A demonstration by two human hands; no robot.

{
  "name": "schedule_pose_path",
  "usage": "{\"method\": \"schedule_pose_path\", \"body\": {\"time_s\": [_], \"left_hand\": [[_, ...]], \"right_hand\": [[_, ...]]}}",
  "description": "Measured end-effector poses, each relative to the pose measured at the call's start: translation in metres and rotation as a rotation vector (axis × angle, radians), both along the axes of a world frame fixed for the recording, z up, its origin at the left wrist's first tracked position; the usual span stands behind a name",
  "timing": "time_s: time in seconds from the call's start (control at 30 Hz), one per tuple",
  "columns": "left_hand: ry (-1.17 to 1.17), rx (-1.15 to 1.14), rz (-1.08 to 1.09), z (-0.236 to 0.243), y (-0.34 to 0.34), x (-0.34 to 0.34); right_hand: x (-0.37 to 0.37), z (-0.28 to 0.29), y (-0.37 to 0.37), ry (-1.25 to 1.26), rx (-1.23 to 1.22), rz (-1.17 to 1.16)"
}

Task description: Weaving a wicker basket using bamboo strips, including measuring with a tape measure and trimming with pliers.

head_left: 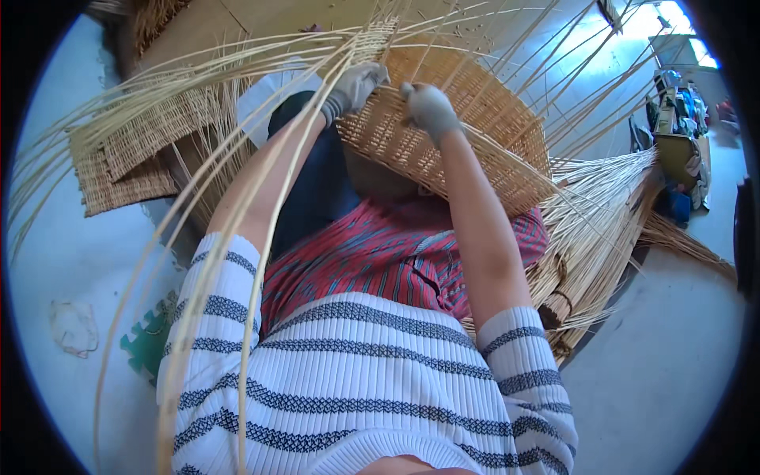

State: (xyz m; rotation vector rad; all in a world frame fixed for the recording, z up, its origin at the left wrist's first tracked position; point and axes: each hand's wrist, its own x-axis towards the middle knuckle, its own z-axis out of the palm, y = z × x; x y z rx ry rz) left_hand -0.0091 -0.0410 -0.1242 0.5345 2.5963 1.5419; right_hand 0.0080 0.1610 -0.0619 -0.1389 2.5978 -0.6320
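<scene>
A half-woven wicker basket rests on its side across my lap, with long loose canes standing out from its rim. My left hand, in a pale work glove, is closed at the near rim, where several canes fan out to the left. Gloved as well, my right hand is curled over the same rim a little to the right. Fingers of both hands are partly hidden, so whatever thin strand they pinch does not show clearly. Inside the basket, the woven wall curves away from me.
Flat woven panels lie at the left. On the right a large bundle of canes is spread on the floor. Shelves with mixed goods stand at the far right. A green foam mat piece and a white cloth lie at lower left.
</scene>
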Motion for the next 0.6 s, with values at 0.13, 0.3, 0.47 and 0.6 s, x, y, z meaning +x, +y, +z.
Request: {"method": "schedule_pose_path", "body": {"time_s": [0.13,0.3,0.47,0.6], "left_hand": [[0.548,-0.017,0.232,0.027,0.017,0.029],[-0.32,-0.058,0.006,0.047,0.097,0.027],[-0.62,0.033,-0.105,0.037,0.125,0.007],[-0.704,0.145,0.026,0.032,0.119,0.015]], "right_hand": [[0.094,-0.026,0.056,0.159,-0.936,-0.505],[0.134,-0.08,0.16,0.436,-1.438,-1.086],[0.075,-0.016,0.153,0.526,-1.168,-1.059],[-0.028,0.056,0.106,1.2,-0.309,-0.285]]}}
